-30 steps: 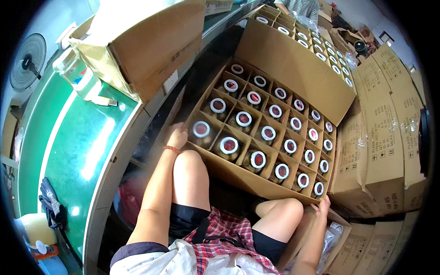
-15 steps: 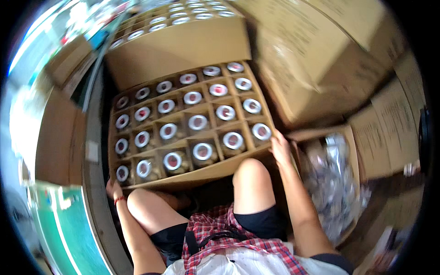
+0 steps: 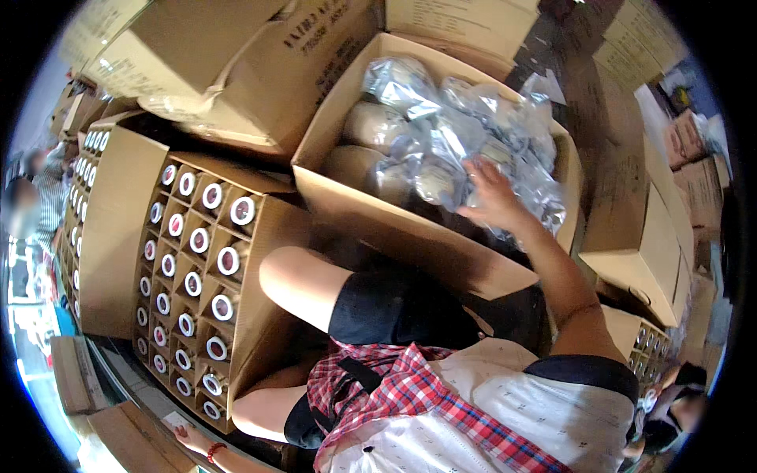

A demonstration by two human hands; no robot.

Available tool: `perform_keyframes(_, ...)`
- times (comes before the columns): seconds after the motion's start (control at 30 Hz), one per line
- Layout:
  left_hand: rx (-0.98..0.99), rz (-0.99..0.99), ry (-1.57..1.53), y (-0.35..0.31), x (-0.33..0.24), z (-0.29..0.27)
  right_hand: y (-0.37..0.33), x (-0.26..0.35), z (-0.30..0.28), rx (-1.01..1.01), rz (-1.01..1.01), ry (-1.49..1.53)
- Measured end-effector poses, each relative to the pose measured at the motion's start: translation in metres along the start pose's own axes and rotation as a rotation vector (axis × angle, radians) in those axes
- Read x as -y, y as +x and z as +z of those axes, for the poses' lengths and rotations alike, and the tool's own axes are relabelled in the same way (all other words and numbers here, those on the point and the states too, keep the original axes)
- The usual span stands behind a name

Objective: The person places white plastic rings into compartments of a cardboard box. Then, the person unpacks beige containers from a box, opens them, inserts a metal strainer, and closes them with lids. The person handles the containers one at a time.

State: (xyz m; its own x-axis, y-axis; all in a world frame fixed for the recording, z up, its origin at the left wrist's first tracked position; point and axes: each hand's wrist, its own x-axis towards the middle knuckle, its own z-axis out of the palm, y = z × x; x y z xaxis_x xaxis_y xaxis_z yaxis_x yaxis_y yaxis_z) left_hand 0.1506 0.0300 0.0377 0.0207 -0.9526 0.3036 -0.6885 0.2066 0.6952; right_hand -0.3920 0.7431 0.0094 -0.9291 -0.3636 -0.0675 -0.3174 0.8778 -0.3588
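Note:
My right hand is over a large open carton, its fingers spread among clear plastic bags wrapped round bulky rounded items. No grip on a bag shows. To the left stands a divided carton of jars with silvery white-rimmed lids, one jar per cell. My left hand, with a red bracelet at the wrist, lies low at the left beside that carton, on a dark ledge. Its fingers look stretched out and hold nothing visible.
Behind the jars, another carton of lidded jars stands close by. Tall closed cartons rise at the far side. More cartons stand at the right, near another person. A person in stripes is at the far left.
My view has swung right. My right hand has left the jar carton's corner and reached over the bagged items. My left hand has come off its near left corner.

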Motion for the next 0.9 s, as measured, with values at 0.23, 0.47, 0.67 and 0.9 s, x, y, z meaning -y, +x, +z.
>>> perform_keyframes(0.23,0.568,0.526,-0.159,-0.162,-0.305,0.136,-0.15,-0.168,0.029,0.277,0.281,0.035)
perform_keyframes(0.47,1.428,1.768,-0.123,-0.423,-0.436,0.246,-0.129,-0.172,0.012,0.062,0.246,-0.045)
perform_keyframes(0.67,1.452,1.939,0.196,-0.521,-0.408,0.309,-0.137,-0.217,0.028,-0.206,0.617,0.06)
perform_keyframes(0.9,1.641,1.891,0.217,-0.516,-0.422,0.332,-0.174,-0.279,0.113,-0.031,1.035,0.631)
